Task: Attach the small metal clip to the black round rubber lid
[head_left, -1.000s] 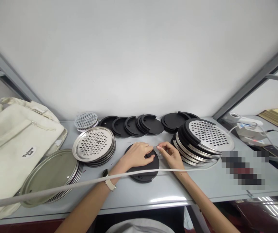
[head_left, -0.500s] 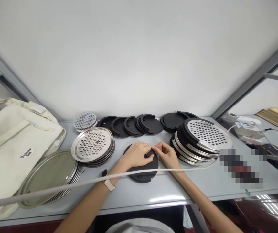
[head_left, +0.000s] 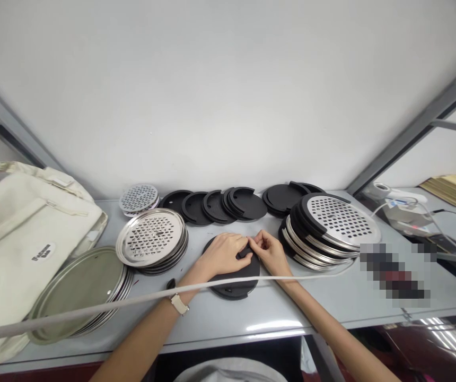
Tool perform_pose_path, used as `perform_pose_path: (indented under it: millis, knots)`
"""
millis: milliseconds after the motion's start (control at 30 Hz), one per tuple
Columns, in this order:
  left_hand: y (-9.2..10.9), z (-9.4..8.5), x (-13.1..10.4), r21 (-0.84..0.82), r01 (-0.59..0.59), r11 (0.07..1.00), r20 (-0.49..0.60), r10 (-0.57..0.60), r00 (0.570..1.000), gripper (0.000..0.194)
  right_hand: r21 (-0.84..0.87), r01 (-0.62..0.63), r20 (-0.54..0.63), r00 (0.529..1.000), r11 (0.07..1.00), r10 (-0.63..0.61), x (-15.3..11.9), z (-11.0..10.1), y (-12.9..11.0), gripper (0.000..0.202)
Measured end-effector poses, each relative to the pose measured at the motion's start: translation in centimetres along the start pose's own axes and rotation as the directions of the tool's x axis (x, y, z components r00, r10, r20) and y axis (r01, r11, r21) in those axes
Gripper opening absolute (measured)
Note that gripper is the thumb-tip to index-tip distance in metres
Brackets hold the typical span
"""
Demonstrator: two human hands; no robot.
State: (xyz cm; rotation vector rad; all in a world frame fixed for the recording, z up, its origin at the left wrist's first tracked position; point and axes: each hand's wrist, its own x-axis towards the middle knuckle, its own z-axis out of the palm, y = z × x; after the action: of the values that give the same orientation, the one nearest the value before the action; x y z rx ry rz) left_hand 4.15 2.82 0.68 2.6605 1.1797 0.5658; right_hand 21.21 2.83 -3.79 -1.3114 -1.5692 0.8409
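A round black disc [head_left: 231,289] lies on the grey table in front of me. My left hand [head_left: 226,254] rests over its upper part, fingers curled, thumb pointing right. At the disc's upper right edge, my right hand [head_left: 268,252] is closed in a pinch, its fingertips close to those of my left hand. Whatever is between the fingers of either hand is too small or hidden to name. Behind the hands several black discs [head_left: 247,204] lie in an overlapping row. A stack of perforated metal discs [head_left: 150,239] is on the left, a taller stack [head_left: 339,220] on the right.
Green-topped round plates [head_left: 79,292] and a cream bag [head_left: 21,228] are at the left. A white cable [head_left: 132,302] crosses in front of my wrists. A pale device [head_left: 406,215] and yellowish sheets [head_left: 453,190] lie at the right. The wall rises behind.
My right hand has shifted slightly left and up at the disc's edge. My left hand and the disc have hardly moved.
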Motion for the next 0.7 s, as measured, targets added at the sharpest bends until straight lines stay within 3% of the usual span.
perform_pose_path:
  millis: [267,700]
  knots:
    - [0.1,0.0,0.0,0.011,0.027,1.0,0.022,-0.027,0.999,0.014,-0.094,0.037,0.028,0.999,0.995,-0.034,0.7,0.0,-0.2,0.045]
    - [0.0,0.1,0.0,0.015,0.013,1.0,0.024,-0.014,1.0,0.015,-0.143,0.109,0.234,0.969,0.984,-0.074,1.8,-0.5,0.0,0.047]
